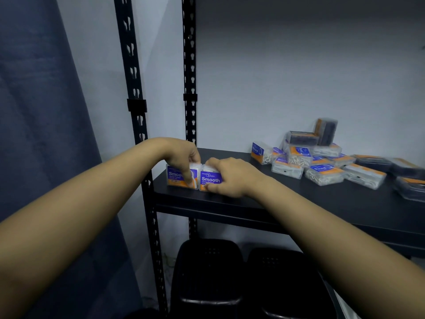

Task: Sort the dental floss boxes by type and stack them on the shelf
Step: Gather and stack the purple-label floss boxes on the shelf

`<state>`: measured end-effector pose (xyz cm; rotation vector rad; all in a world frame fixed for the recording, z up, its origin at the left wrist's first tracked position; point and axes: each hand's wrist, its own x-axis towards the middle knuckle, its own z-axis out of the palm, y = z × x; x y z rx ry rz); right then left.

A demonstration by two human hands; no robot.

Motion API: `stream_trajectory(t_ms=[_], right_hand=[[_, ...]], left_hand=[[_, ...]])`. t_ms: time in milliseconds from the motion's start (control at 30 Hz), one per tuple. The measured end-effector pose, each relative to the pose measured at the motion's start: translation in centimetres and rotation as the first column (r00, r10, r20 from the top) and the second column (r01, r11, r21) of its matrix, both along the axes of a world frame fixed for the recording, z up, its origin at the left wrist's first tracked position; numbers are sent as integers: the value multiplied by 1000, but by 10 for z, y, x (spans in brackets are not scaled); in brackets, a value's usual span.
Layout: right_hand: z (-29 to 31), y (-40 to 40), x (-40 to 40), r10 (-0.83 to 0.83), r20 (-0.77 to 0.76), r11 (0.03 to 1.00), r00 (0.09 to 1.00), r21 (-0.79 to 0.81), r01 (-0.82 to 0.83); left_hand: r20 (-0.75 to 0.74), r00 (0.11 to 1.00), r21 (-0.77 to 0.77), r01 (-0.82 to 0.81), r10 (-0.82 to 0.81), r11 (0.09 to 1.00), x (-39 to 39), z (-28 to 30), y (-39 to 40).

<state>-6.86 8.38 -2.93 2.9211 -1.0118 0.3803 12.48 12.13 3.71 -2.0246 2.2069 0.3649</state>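
Two clear floss boxes labelled "Smooth" stand side by side, touching, at the left front corner of the black shelf, a little left of the frame's centre. At the far left of the frame hangs a dark blue curtain, and just right of it rise the shelf's two black slotted uprights. The left hand comes down over the left Smooth box, fingers curled around its top and front face, gripping it. The right hand closes on the right Smooth box, thumb on top and fingers along its lower front edge. Both boxes show purple and orange labels; their contents are hidden by the labels and fingers. Farther right, at mid-right of the frame, lies an unsorted heap of floss boxes: several clear ones marked "Round" with white floss picks showing through the plastic, and some dark-filled ones, one standing on end at the back. Below the shelf, at lower centre, sit two black perforated stools.
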Motion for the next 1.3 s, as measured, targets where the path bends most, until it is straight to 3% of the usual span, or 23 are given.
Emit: stream_trajectory(t_ms=[167, 300, 433, 600, 967, 1300], right_hand=[[21, 2, -4, -12, -69, 998, 998, 54, 16], [67, -2, -33, -69, 11, 997, 998, 32, 68], [101, -7, -70, -210, -95, 976, 973, 38, 215], [120, -15, -105, -351, -238, 899, 906, 187, 397], [112, -37, -186, -500, -376, 717, 780, 326, 616], [86, -65, -214, -484, -299, 748, 822, 346, 566]], left_hand=[[27, 999, 32, -31, 30, 999, -8, 15, 3], [-104, 994, -37, -46, 42, 998, -10, 43, 3], [-73, 996, -82, -55, 49, 995, -30, 55, -8], [13, 996, 31, -87, 87, 996, -80, 50, -26], [-28, 999, 55, -25, 27, 998, -172, 34, -52], [-53, 998, -59, 12, -15, 998, -204, 13, -94]])
